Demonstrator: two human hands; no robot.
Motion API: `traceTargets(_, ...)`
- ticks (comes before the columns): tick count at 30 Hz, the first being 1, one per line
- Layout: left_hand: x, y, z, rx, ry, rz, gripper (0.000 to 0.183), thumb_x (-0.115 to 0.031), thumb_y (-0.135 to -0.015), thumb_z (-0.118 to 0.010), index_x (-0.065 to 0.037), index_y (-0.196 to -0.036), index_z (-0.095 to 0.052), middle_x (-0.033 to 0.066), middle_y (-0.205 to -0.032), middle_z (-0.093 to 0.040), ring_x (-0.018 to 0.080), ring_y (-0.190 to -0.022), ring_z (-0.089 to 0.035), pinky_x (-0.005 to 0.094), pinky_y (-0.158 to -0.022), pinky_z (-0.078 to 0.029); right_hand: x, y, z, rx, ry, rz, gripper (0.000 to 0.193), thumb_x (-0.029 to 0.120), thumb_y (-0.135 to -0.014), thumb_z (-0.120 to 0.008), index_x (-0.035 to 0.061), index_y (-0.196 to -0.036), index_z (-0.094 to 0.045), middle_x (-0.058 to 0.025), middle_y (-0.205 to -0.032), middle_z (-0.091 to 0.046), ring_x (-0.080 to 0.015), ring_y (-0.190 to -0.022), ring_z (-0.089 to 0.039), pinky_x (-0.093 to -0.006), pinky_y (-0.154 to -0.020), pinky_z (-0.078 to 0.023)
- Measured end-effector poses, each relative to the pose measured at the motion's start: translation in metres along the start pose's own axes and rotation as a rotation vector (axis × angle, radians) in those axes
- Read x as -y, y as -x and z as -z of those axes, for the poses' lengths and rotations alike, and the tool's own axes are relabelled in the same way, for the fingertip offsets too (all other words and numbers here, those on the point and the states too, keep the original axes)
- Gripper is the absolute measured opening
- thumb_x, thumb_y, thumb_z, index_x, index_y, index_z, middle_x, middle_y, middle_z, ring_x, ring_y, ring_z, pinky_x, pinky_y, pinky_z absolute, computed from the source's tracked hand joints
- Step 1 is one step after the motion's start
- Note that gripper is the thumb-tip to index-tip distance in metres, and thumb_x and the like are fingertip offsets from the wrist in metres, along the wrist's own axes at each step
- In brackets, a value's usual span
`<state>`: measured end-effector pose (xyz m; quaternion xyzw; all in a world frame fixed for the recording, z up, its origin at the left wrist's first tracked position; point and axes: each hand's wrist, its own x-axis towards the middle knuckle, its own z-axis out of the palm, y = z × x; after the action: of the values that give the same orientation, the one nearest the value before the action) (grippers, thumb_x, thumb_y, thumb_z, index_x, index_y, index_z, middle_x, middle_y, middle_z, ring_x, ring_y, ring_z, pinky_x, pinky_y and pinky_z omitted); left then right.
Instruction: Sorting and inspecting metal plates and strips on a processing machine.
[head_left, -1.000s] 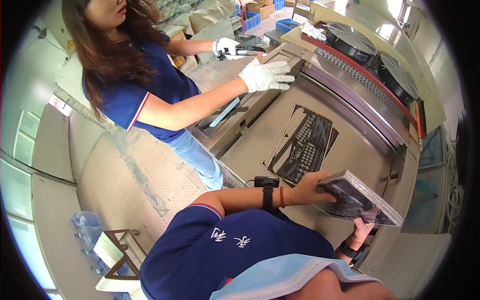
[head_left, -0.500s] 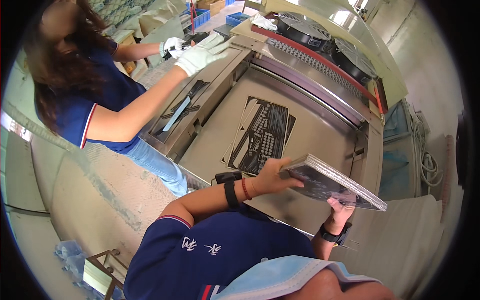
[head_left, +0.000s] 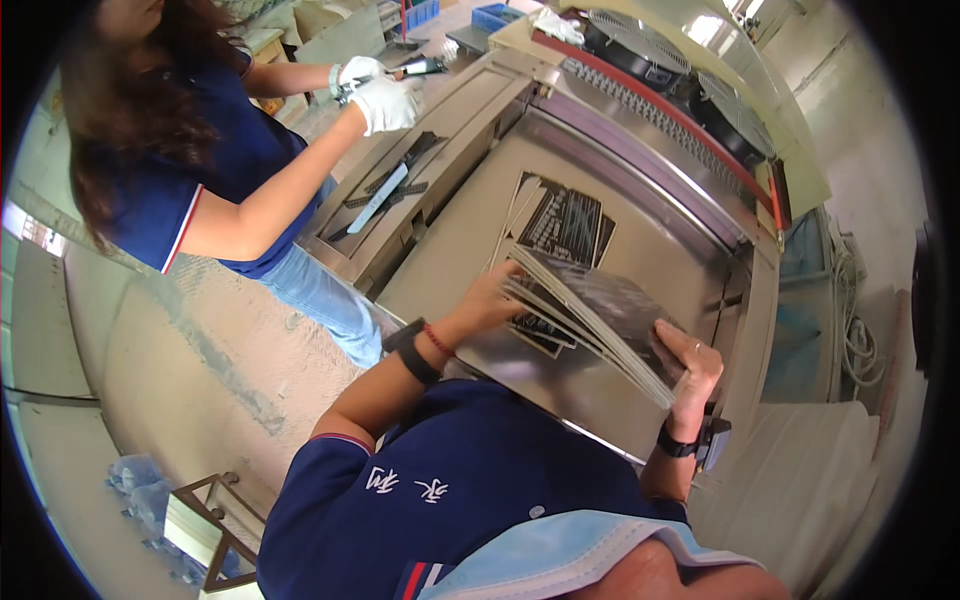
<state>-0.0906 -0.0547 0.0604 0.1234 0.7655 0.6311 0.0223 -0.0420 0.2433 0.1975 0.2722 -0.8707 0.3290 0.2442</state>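
Note:
A stack of thin dark sheets (head_left: 612,302) with pale edges is gripped at its two ends, tilted above the machine's metal bed (head_left: 470,235). My left hand (head_left: 490,298) closes round the left end, where the sheets fan slightly apart. Around the right end my right hand (head_left: 692,362) is closed, with the thumb on the upper face. Beneath and beyond the stack, dark sheets with cut-out patterns (head_left: 565,215) lie on the bed, partly hidden by it.
At the left a co-worker's white-gloved hands (head_left: 385,100) hold a dark tool (head_left: 422,68). On the bed's left ledge lie a light-blue strip (head_left: 378,200) and thin black pieces. Large fans (head_left: 640,48) sit at the back. A coiled cable (head_left: 850,320) hangs right.
I have turned the stack over and brought it left, so its dark face now shows from above. The co-worker's gloved hand has drawn back to the tool.

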Motion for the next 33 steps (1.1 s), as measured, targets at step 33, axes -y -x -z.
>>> traceTargets(33, -0.013, -0.007, 0.017, -0.109, -0.161, 0.072, 0.051, -0.024, -0.078, -0.073, 0.002, -0.117, -0.054, 0.0205, -0.105, -0.063, 0.0324, -0.093, -0.063, 0.0361, -0.078, -0.051, -0.158, -0.048, -0.096, 0.032, -1.146, -1.284, 0.041, 0.013, -0.078, -0.077, -0.0029, -0.112, -0.061, -0.0116, -0.103, -0.067, -0.0248, -0.088, -0.065, -0.0384, -0.079, -0.054)
